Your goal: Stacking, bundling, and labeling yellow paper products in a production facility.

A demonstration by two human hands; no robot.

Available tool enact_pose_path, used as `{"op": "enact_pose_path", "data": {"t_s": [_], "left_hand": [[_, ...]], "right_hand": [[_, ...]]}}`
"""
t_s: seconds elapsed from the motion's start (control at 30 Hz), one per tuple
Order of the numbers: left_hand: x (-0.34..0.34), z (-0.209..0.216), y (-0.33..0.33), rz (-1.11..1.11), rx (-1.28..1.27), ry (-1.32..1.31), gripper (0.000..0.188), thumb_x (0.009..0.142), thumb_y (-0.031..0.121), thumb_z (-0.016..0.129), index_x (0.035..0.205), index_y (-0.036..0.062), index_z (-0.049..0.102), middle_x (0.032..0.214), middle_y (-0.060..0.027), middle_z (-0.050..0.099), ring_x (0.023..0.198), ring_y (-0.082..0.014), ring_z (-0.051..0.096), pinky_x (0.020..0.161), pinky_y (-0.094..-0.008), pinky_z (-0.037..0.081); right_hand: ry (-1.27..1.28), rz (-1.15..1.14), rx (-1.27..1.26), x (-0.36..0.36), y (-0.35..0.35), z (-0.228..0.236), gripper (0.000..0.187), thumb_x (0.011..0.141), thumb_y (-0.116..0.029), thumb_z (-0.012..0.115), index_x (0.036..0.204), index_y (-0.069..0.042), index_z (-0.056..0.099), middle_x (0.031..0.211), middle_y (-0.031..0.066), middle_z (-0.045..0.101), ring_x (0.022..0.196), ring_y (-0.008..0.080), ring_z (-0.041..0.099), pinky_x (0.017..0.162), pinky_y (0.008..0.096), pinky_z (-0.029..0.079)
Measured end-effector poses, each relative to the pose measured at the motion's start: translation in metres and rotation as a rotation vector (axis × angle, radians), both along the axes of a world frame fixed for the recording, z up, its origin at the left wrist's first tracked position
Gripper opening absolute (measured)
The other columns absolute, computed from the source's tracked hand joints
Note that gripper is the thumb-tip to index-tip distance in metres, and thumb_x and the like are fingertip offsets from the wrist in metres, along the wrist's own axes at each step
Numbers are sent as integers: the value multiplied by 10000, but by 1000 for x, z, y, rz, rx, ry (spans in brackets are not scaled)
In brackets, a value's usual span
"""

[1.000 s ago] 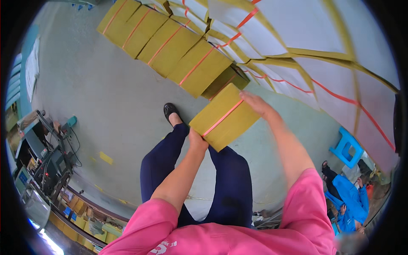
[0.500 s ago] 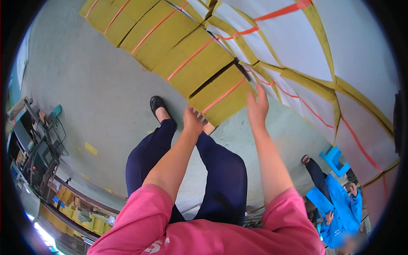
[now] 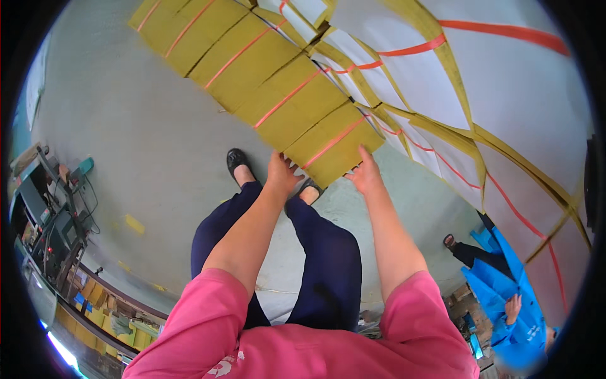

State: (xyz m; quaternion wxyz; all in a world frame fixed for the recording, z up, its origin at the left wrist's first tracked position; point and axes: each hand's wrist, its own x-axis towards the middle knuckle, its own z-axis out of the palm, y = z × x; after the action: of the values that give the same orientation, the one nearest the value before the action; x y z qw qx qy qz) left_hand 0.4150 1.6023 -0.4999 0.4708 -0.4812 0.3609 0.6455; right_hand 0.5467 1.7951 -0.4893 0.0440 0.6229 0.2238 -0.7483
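A strapped bundle (image 3: 341, 148) with a mustard-yellow side and a red band forms the near end of a row of similar bundles. At its near left corner is my left hand (image 3: 281, 173), fingers spread against the edge. My right hand (image 3: 366, 172) is at the near right edge, its thumb by the upper corner and its fingers apart. Neither hand is wrapped round the bundle. Its underside is hidden, so I cannot tell what it rests on.
Taller stacks of white-faced bundles (image 3: 423, 82) with red bands rise along the right. Grey floor (image 3: 126, 126) lies to the left, with a machine (image 3: 57, 215) at the far left. A person in blue (image 3: 511, 309) is at lower right.
The dark gap between the nearest bundle and the row has narrowed to a thin line. My right hand has come down from the bundle's right side to its near edge.
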Motion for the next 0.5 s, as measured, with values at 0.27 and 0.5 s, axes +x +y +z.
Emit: {"op": "enact_pose_path", "data": {"t_s": [0.27,0.5], "left_hand": [[-73,106,-114,-598,-336,379,661,947,389,494,1515,169,236,1500,-133,326,1347,-338,368,1028,-518,366],[-30,239,-372,-621,-435,521,362,940,368,507,1151,78,559,979,-84,633,849,-241,609,689,-395,497]], "right_hand": [[-321,543,264,22,-65,84,501,943,-350,540,1379,-124,439,1261,90,556,997,242,611,719,405,505],[-61,1234,689,28,-181,280,326,880,-294,552,1125,-98,640,1038,161,674,978,355,637,850,414,500]]}}
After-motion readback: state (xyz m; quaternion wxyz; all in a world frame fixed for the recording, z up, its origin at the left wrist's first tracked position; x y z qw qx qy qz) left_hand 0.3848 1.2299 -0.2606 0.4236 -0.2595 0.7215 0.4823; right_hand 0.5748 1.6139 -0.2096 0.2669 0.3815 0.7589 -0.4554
